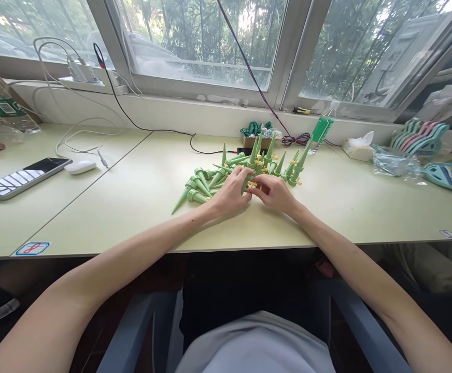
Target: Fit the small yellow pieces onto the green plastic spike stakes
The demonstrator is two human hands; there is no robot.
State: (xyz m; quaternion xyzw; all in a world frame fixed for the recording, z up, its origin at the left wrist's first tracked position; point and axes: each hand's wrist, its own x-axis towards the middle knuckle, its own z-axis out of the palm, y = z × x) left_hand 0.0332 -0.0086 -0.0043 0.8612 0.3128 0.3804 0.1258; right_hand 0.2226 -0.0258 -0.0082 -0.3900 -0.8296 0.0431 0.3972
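My left hand (231,194) is closed around a green plastic watering spike (245,183) near the table's front edge. The fingers of my right hand (274,192) pinch at a small yellow valve (252,184) on that spike; my fingertips partly cover it. To the left lies a pile of loose green spikes (200,181), pointing various ways. Behind and right of my hands, several spikes with yellow valves stand upright, among them one green spike (300,163) at the right end of the group. My hands hide part of the heap.
A small box (255,141) with green wrappers stands behind the spikes. Toward the back right are a water bottle (322,127), a tissue pack (359,146) and a rack of pastel fans (420,137). A phone (24,177), a white mouse (80,167) and cables lie on the left.
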